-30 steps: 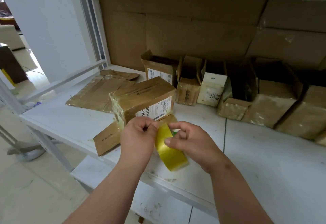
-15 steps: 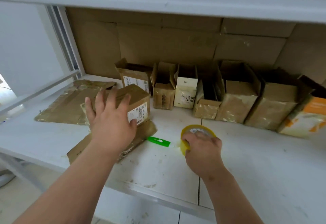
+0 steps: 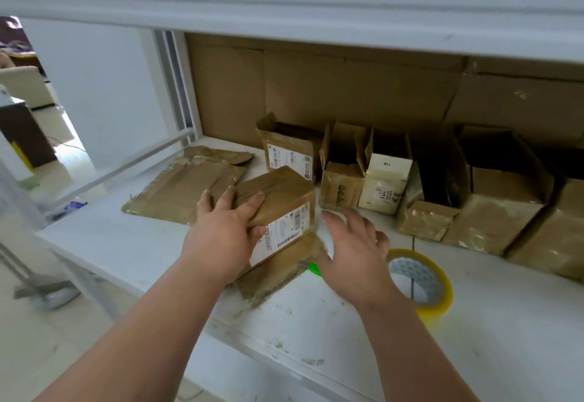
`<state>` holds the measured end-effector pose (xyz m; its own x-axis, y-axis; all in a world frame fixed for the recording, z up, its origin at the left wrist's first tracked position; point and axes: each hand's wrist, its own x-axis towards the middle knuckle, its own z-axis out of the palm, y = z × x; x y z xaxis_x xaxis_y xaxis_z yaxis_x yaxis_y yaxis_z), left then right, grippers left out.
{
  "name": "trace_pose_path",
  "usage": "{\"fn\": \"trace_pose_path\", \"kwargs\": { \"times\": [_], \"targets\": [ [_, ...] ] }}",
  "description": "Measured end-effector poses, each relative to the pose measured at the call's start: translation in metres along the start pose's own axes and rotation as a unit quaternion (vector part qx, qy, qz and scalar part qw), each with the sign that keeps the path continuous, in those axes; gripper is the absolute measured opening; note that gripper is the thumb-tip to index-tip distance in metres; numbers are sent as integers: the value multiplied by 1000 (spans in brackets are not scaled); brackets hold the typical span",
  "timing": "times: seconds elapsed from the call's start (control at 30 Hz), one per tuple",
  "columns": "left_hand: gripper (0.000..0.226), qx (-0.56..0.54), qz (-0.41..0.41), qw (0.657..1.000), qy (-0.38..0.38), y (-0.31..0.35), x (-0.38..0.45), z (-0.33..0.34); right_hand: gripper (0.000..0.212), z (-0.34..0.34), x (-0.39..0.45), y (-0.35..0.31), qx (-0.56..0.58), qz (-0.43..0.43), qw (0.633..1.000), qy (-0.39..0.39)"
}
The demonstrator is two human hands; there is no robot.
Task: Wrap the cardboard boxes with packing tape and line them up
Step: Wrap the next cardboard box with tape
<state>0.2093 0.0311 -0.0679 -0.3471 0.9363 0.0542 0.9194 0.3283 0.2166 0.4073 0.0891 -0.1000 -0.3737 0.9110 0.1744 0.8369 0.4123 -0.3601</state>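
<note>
Right hand [image 3: 354, 251] off tape roll [image 3: 437, 287], fingers spread; left hand [image 3: 226, 227] clamped on box [image 3: 281, 208], green tool [image 3: 313, 268] seemingly half-hidden.

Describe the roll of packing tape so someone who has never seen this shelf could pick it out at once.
Start at the white shelf with cardboard boxes lined along its back. Come forward to the front edge, just right of the right hand: the tape roll lies flat there. It is the only round, yellow-tinted thing with a pale core; everything near it is brown and boxy.
</note>
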Motion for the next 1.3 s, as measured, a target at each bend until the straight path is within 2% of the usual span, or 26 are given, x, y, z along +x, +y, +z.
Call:
{"fn": "trace_pose_path", "kwargs": {
  "times": [0.17, 0.23, 0.3, 0.4, 0.5, 0.57, 0.63, 0.7, 0.73, 0.8, 0.83, 0.87, 0.97, 1.03, 1.13, 1.2, 1.3],
  "targets": [
    [59, -57, 8, 997, 50, -13, -6, -18, 84, 1, 21, -14, 100, 50, 994, 10],
    [57, -114, 0, 989, 99, -20, -7, -31, 83, 3, 27, -16, 135, 64, 989, -15],
    [54, -213, -17, 965, 150, -30, -9, -43, 78, 4, 29, -18, 195, 54, 979, -33],
    [48, -393, -45, 904, 160, -49, -13, -51, 73, 1, 26, -28, 373, 48, 927, 3],
    [38, -580, -70, 802, 122, -57, -19, -51, 76, -3, 24, -40, 520, 54, 851, 55],
    [27, -650, -95, 749, 88, -55, -25, -50, 77, -2, 21, -47, 588, 52, 807, 24],
    [21, -687, -107, 717, 40, -54, -32, -43, 74, 0, 17, -53, 627, 43, 778, -20],
    [21, -719, -137, 682, -4, -56, -38, -34, 68, 3, 9, -59, 641, 43, 766, -28],
    [23, -731, -158, 663, -21, -58, -41, -30, 68, 3, 5, -60, 625, 58, 778, -16],
    [29, -752, -189, 630, -52, -63, -47, -23, 80, 5, -4, -56, 562, 101, 821, -6],
    [32, -762, -198, 613, -70, -64, -50, -20, 88, 6, -10, -52, 554, 117, 824, -22],
    [36, -770, -206, 597, -89, -65, -53, -18, 93, 7, -17, -50, 572, 121, 810, -51],
    [45, -785, -234, 555, -142, -66, -62, -13, 83, 8, -41, -45, 692, 106, 695, -164],
    [55, -773, -234, 561, -183, -65, -64, -5, 83, 5, -60, -45, 733, 69, 653, -175],
    [58, -751, -204, 584, -230, -57, -70, 2, 91, 1, -83, -39, 752, 26, 636, -171],
    [60, -734, -187, 601, -255, -45, -76, 5, 99, -4, -97, -32, 729, 14, 664, -165],
    [56, -699, -151, 649, -260, -21, -85, 10, 85, -13, -117, -29, 640, 13, 761, -104]
  ]
}}
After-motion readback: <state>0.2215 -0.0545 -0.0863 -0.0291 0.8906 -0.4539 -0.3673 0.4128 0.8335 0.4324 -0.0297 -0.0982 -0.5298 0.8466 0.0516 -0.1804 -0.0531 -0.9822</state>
